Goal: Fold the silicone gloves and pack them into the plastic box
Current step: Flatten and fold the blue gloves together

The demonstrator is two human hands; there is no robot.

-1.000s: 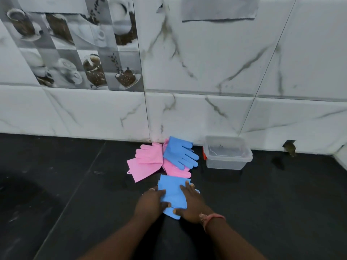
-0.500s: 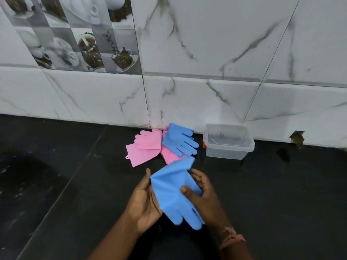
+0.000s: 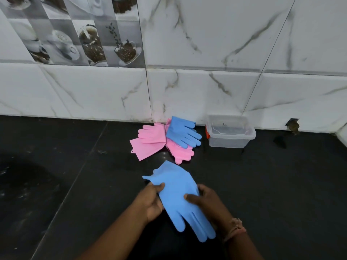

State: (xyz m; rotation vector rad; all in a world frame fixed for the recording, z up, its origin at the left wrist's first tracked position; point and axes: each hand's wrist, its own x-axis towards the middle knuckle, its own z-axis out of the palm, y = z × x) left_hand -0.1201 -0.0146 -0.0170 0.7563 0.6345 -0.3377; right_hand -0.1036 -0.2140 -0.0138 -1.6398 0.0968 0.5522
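A blue glove point(image 3: 178, 196), pinched by the left hand point(image 3: 150, 201) and right hand point(image 3: 210, 203), is held apparently just above the counter point(image 3: 56, 184); its fingers should be folded squarely before the plastic box point(image 3: 230, 135) is reached.

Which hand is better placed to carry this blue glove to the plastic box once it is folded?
Probably the right hand: it grips the blue glove on the side nearer the plastic box, which stands open to the right.
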